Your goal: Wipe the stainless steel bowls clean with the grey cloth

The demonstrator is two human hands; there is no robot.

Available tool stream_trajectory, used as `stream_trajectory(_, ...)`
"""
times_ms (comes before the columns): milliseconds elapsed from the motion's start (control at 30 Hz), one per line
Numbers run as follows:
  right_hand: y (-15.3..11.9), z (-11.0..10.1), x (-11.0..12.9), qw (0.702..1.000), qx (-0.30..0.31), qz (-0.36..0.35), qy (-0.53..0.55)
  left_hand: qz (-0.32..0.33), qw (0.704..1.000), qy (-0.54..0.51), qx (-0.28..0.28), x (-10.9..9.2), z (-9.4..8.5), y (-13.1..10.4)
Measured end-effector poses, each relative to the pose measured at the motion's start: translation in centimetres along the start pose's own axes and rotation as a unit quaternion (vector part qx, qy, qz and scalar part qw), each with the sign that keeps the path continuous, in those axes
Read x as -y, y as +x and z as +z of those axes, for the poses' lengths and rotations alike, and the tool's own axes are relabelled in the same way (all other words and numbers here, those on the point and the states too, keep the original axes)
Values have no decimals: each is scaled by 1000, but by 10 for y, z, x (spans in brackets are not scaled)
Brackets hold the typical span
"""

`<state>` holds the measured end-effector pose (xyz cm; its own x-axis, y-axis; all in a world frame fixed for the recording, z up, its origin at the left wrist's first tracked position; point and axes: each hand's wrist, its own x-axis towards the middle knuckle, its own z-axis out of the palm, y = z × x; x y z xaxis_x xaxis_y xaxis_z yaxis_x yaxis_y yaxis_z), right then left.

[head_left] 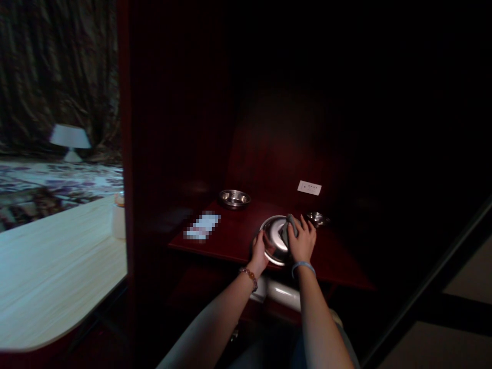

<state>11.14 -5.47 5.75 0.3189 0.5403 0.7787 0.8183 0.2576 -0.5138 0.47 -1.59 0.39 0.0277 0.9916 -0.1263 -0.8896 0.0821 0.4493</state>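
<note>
Red desk (234, 233) beneath the bowl (273, 245); our left hand (259, 258) grips its rim; our right hand (303, 244) clasps cloth (285, 234); lopsided pressure could tip the bowl.  We must steady it.

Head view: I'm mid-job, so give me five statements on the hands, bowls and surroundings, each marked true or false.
1. The left hand holds the edge of a metal bowl. True.
2. The right hand holds a gray cloth clear of that bowl. False: the cloth is against the bowl.
3. Two more bowls rest on the dark red tabletop. True.
4. The left wrist is bare. False: it wears a beaded bracelet.
5. The wall socket plate is white. True.
</note>
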Motion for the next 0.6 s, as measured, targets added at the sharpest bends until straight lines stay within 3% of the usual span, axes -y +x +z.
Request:
stream_trajectory(200, 8, -6, -19, 983, -41, 159, 86, 29, 1000, 9, -4, 2, -1, 3)
stream_trajectory(367, 12, -6, -39, 931, -3, 311, 193, 19, 1000, -10, 1, 2, -2, 5)
stream_trajectory(600, 14, -6, -46, 878, 35, 413, 238, -39, 997, -54, 31, -3, 0, 7)
